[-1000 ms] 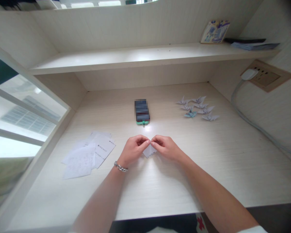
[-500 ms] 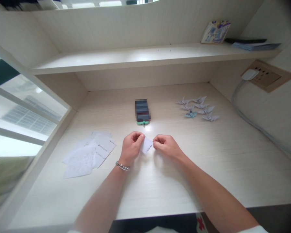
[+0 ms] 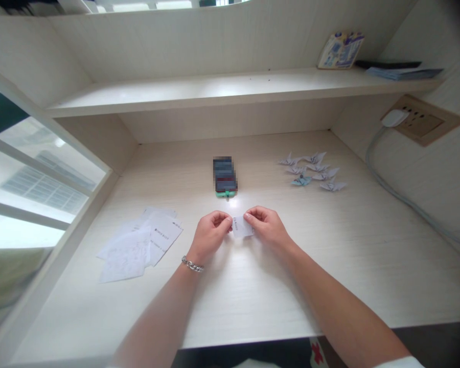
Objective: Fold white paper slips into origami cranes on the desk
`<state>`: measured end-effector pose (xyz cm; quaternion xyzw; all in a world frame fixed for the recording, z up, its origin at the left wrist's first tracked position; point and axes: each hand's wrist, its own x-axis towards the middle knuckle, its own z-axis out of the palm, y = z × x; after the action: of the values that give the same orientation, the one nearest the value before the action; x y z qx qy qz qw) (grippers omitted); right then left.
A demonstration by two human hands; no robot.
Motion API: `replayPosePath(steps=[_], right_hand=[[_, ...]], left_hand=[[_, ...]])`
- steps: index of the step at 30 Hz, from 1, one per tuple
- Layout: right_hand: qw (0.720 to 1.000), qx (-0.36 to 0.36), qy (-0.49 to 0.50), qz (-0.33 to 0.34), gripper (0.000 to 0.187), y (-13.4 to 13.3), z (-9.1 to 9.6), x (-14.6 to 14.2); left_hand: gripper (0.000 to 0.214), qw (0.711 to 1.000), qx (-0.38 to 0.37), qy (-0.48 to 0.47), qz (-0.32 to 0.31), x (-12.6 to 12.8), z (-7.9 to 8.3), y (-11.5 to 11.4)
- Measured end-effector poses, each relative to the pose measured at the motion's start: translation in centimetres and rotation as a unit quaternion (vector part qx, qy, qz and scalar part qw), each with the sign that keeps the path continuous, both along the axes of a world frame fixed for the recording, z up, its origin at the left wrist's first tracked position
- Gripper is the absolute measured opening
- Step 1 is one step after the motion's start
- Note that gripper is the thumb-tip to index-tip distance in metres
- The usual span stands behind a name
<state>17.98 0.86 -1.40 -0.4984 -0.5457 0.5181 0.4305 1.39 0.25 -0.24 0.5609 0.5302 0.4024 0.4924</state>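
A small white piece of paper (image 3: 242,228) with printed marks is held between my two hands, above the middle of the desk. My left hand (image 3: 211,232) pinches its left edge with thumb and fingers. On the other side, my right hand (image 3: 267,226) grips the upper right part, thumb on top. A silver chain bracelet (image 3: 192,264) circles my left wrist. Several folded paper cranes (image 3: 325,175) stand at the right back, mostly white, with one blue crane (image 3: 301,180) among them. Loose sheets of paper (image 3: 126,255) lie overlapping to the left.
Behind my hands lies a phone (image 3: 225,175) with a blurred screen and a green edge. A shelf (image 3: 199,91) spans the back and carries a small box (image 3: 340,50). A grey cable (image 3: 402,197) runs from the wall socket (image 3: 425,120) down the right side.
The small paper has turned and shifted slightly right. My right hand has moved from its right corner to its upper right part, and my left hand now pinches the left edge.
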Motion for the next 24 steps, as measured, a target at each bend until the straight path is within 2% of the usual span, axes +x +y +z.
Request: replayPosePath(steps=[4,7,12,15,18,20,22,24], right_hand=[[0.998,0.013,-0.042,0.048,0.017,-0.2,0.6,0.3],[0.998,0.005,-0.051,0.042,0.017,-0.1,0.9,0.7],[0.999,-0.023,-0.026,-0.014,0.022,0.6,0.9,2.3],[0.999,-0.023,-0.037,0.016,0.021,0.5,1.0,2.4],[0.998,-0.02,-0.038,0.053,0.022,0.3,0.9,1.7],[0.999,-0.026,-0.023,0.039,0.025,0.3,0.7,1.3],[0.999,-0.034,0.01,-0.001,0.03,0.4,0.5,1.1],[0.998,-0.049,0.049,-0.01,0.032,0.5,0.3,1.1]], left_hand=[[0.019,0.994,0.021,0.074,-0.075,-0.2,0.6,-0.4],[0.017,0.99,0.017,0.091,-0.102,-0.6,0.9,-0.4],[0.013,0.992,0.008,0.096,-0.085,-1.3,0.8,0.0],[0.017,0.995,-0.011,0.061,-0.078,-0.9,0.8,-0.1],[0.02,0.994,-0.027,0.03,-0.104,-0.3,0.9,-0.3],[0.021,0.993,-0.035,0.019,-0.11,-0.1,1.0,-0.4],[0.022,0.995,-0.04,0.007,-0.091,-0.1,0.9,-0.3],[0.024,0.998,-0.036,-0.008,-0.054,-0.2,0.8,-0.1]])
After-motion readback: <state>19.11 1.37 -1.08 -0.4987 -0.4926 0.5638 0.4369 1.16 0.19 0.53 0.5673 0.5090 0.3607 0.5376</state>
